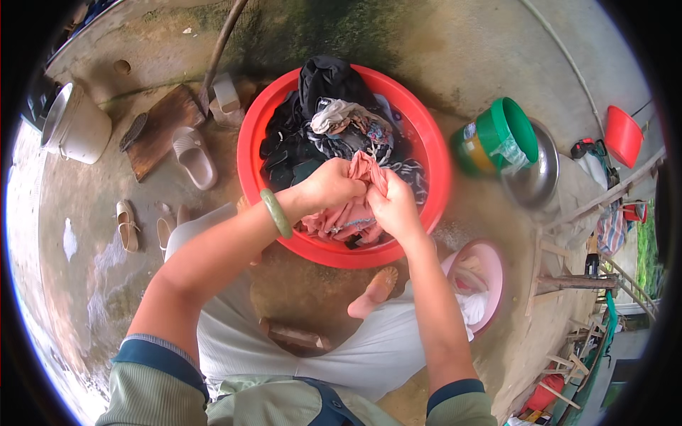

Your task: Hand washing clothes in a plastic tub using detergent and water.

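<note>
A wide red plastic basin (341, 261) stands on the wet ground in front of me, filled with clothes. Both hands grip a pink garment (346, 215) over the near half of the basin. My left hand (335, 183), with a green bangle above its wrist, is closed on a bunched part of the cloth. Close beside it, my right hand (393, 202) pinches the same cloth. The lower part of the garment hangs into the basin. Behind it lie a pale, patterned bunched cloth (346, 118) and dark clothes (330, 80).
To the right stand a green bucket (487, 138), a metal bowl (538, 170) and a pink basket (498, 277) with cloth. Leftward are a slipper (195, 158), a wooden board (165, 130), a whitish bucket (80, 125) and shoes (127, 226). A low concrete wall rises behind the basin.
</note>
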The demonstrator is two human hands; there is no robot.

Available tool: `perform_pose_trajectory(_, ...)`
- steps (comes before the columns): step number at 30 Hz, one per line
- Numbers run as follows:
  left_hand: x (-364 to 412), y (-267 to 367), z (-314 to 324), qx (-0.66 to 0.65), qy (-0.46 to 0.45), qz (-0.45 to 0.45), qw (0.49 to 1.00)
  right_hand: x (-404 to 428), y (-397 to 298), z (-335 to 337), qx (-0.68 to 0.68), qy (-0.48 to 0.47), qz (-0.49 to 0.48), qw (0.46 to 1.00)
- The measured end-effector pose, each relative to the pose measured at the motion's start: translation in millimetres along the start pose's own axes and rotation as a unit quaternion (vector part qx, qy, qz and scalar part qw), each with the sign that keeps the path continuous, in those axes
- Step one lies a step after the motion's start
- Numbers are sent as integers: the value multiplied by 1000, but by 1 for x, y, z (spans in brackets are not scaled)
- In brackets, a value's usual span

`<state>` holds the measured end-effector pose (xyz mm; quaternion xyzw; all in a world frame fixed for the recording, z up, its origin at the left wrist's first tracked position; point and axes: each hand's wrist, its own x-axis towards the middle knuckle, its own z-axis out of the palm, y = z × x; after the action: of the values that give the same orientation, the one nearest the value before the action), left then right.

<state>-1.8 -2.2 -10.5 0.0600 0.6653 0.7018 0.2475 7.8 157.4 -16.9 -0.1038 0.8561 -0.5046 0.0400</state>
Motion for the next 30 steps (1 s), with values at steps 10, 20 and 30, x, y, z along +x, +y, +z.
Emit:
perform_pose_trajectory(10, 2, 2, -3, 21, 7, -21, 1000, -6, -6, 1, -13, 5, -21, 1000)
perform_pose_trajectory(20, 7, -3, -7, 8, -2, -73, 997, -7, -11, 3, -52, 3, -18, 998)
perform_pose_trajectory(30, 20, -28, -1, -65, -16, 17, 998, 1, 19, -2, -9, -5, 38, 999)
